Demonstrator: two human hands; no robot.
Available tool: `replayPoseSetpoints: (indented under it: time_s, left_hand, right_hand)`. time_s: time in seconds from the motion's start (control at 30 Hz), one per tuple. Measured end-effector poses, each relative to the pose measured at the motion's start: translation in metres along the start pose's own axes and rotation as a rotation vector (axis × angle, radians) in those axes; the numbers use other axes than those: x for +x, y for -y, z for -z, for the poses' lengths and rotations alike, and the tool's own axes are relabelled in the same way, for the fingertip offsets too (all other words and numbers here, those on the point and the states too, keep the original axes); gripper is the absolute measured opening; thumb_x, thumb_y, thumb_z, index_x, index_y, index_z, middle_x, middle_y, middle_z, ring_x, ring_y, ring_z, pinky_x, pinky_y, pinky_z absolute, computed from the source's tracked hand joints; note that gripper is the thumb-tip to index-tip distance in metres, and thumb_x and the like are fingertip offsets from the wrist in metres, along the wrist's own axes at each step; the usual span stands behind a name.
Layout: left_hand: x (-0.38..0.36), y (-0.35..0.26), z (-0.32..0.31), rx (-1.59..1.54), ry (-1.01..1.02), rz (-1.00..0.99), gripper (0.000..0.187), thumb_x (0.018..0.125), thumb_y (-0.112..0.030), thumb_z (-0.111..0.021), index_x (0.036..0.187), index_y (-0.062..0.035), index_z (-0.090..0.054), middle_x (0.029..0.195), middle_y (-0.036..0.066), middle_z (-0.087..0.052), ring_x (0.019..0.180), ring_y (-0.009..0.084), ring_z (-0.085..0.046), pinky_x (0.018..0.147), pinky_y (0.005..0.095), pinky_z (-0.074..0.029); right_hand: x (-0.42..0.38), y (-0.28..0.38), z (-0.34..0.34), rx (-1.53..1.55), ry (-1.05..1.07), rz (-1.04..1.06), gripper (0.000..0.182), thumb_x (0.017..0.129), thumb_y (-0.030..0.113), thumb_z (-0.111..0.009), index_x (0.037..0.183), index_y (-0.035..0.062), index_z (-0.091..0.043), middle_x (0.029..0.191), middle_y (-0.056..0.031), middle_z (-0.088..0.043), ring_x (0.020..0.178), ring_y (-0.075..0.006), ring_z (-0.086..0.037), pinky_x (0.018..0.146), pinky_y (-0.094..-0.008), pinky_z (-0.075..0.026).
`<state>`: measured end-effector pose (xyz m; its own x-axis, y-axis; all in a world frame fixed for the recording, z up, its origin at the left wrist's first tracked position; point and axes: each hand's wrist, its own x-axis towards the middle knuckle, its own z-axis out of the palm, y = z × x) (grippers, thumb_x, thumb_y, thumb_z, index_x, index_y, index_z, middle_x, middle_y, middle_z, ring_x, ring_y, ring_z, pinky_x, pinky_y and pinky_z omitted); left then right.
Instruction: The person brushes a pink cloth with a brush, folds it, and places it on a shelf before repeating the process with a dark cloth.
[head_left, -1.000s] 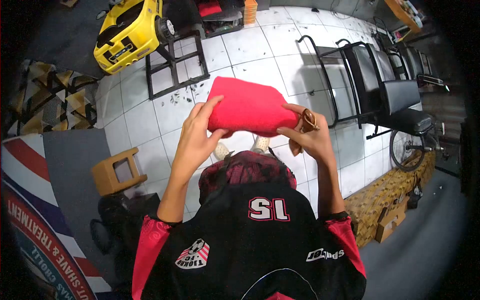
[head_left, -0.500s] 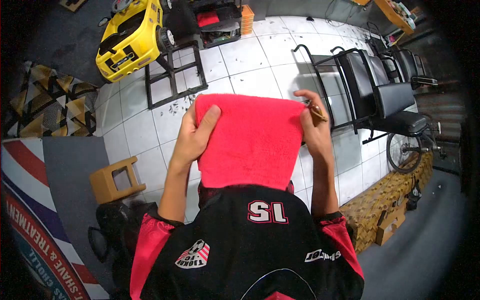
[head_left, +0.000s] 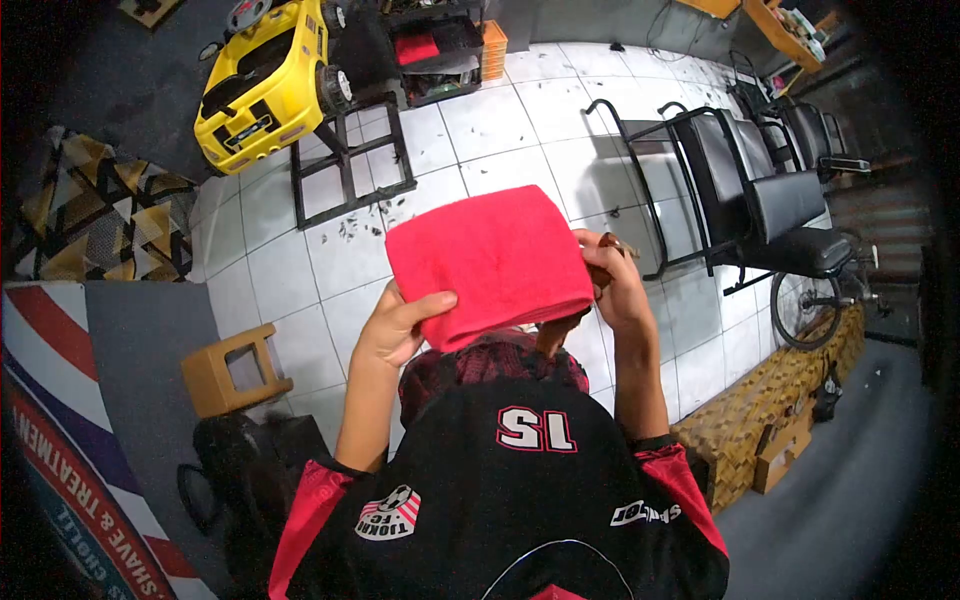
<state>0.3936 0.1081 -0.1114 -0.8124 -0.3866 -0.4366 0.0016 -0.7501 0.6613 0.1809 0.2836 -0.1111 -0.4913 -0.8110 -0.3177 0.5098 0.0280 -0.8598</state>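
Towel (head_left: 490, 262), red, folded, held up over the floor tiles (head_left: 500, 110) ahead of the black jersey (head_left: 500, 480). Left hand (head_left: 400, 328) pinches its lower left edge, thumb on top. Right hand (head_left: 608, 285) grips the right edge, fingers mostly hidden behind cloth; a small brown object there is unclear.

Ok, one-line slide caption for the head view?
Both hands, left and right, hold a folded red terry towel up over a white tiled floor.
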Motion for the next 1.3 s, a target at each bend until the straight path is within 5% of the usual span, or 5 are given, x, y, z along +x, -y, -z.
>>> replayPoseSetpoints:
  time_s: [0.3,0.47,0.87,0.97,1.3]
  left_hand:
    - [-0.026,-0.014,0.011,0.08,0.128,-0.045,0.066,0.068,0.005,-0.071,0.128,-0.0014,-0.044,0.118,0.009,-0.055,0.11,0.0193,-0.053,0.095,0.0355,-0.042]
    - [-0.033,-0.022,0.036,0.3,0.164,-0.102,0.074,0.064,0.003,-0.076,0.129,0.0002,-0.042,0.12,0.008,-0.054,0.112,0.019,-0.051,0.098,0.0347,-0.039]
    - [-0.041,-0.02,0.043,0.346,0.29,-0.199,0.108,0.049,0.005,-0.083,0.14,-0.0017,-0.025,0.131,0.008,-0.044,0.123,0.0192,-0.039,0.103,0.0343,-0.031]
    - [-0.045,-0.025,0.045,0.497,0.316,-0.205,0.109,0.053,0.002,-0.082,0.142,-0.0016,-0.02,0.135,0.009,-0.038,0.125,0.0187,-0.036,0.103,0.034,-0.03]
    - [-0.042,0.003,0.086,0.656,0.002,-0.222,0.104,0.068,-0.007,-0.075,0.143,-0.0042,-0.003,0.135,0.019,-0.031,0.121,0.0228,-0.037,0.098,0.0351,-0.037]
  right_hand:
    - [-0.004,0.037,-0.029,-0.581,0.14,-0.25,0.018,0.085,0.014,-0.063,0.096,0.0038,-0.053,0.072,-0.0004,-0.051,0.061,-0.0029,-0.048,0.05,-0.0206,-0.039]
    - [-0.011,0.028,-0.046,-0.326,0.199,0.147,0.021,0.079,0.0,-0.064,0.094,0.005,-0.051,0.072,0.0002,-0.051,0.05,-0.0064,-0.047,0.043,-0.0242,-0.038]
    - [-0.006,-0.007,-0.038,-0.159,0.052,-0.031,0.043,0.084,0.019,-0.059,0.121,-0.0009,-0.05,0.081,0.001,-0.052,0.071,-0.0059,-0.047,0.06,-0.0229,-0.038]
    - [-0.004,-0.012,-0.054,-0.201,0.033,-0.101,0.036,0.085,0.021,-0.063,0.106,-0.0084,-0.057,0.098,-0.0089,-0.062,0.086,-0.0108,-0.055,0.077,-0.0264,-0.045]
    - [-0.018,-0.022,-0.099,-0.59,-0.074,0.383,0.023,0.071,0.007,-0.074,0.087,-0.0002,-0.06,0.082,-0.0036,-0.062,0.07,-0.0083,-0.055,0.06,-0.0239,-0.044]
